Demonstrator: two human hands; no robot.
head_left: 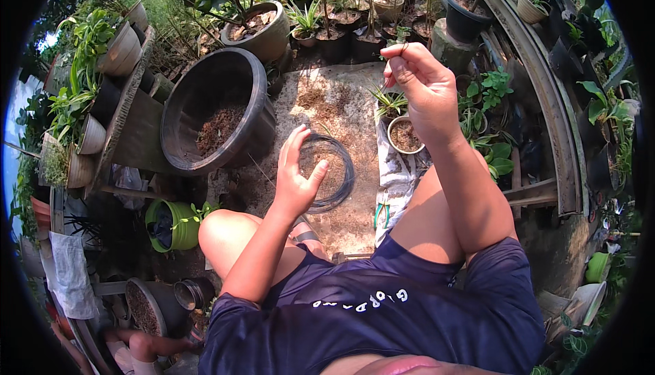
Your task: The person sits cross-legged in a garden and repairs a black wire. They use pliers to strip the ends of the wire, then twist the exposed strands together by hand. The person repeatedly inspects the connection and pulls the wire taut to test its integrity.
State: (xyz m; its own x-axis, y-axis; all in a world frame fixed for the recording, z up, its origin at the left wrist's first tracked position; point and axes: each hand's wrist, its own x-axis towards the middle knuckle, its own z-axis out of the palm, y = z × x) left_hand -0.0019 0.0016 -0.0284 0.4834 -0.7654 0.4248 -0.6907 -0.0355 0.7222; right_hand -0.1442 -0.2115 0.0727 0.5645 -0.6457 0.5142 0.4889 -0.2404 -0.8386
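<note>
My right hand [424, 92] is raised at the right of centre, thumb and fingertips pinched on a thin dark strand; most of the strand is too fine to follow. Lower and to the left, my left hand [299, 180] holds nothing, its fingers and thumb apart. It hovers by the left side of a coil of dark wire [351, 174] on the ground, partly covering it in view. Green-handled pliers [382, 215] lie beside my right thigh on a white sack [391, 187]. A small round pot [421, 146] with a spiky plant stands below my right hand.
A large black tub [265, 112] with some soil in it leans open at the left. Potted plants stand along the back, including a grey pot [274, 39]. A lime-green pot [185, 223] sits left of my knee. Another person's limb [151, 345] shows at lower left.
</note>
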